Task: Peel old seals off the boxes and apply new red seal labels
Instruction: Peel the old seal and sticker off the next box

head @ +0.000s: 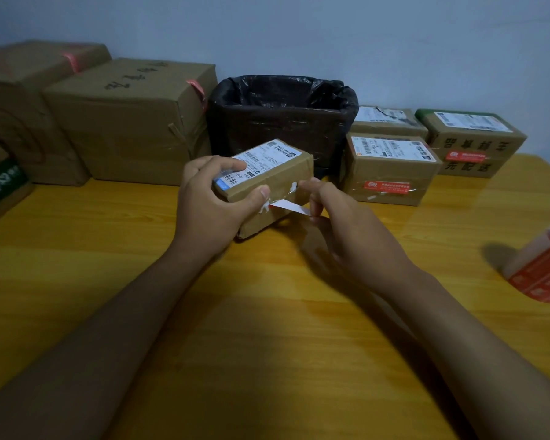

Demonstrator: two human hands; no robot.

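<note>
Just in front of the black-lined bin [283, 122], left hand [210, 198] grips a small box [267, 182], tilted up off the table [267, 312]. Right hand [327, 211] pinches the old seal [289, 207], half lifted (peeling step). Next, likely: pull it clear, drop it in the bin. Label roll [543, 268] lies well right of the bin; sealed boxes [391, 173] just beside it. Nothing blocks.

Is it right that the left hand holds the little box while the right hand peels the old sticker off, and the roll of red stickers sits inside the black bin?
Not quite. The head view shows the roll of red stickers on the table, far right, not in the black bin.
</note>
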